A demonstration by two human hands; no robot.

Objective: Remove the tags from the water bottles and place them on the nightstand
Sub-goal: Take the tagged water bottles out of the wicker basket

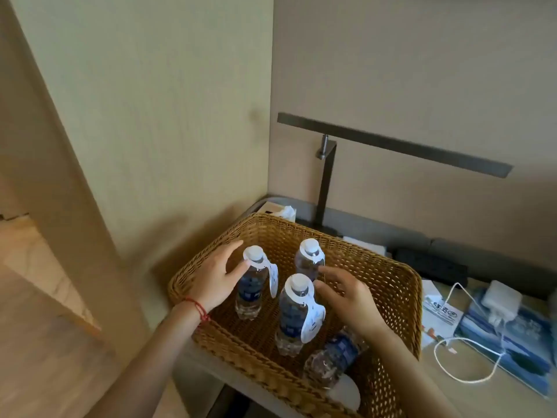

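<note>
While the wicker basket (391, 285) sits on the nightstand (470, 396), we see three tagged water bottles (294, 315) upright inside it and a fourth lying against its near rim. Our left hand (215, 280), fingers spread, touches the bottle nearest the basket's left wall. Our right hand (346, 297) hovers loose-fingered between the other two, holding nothing. Right of the basket lie a charger (500, 300) and leaflets (441, 312).
</note>
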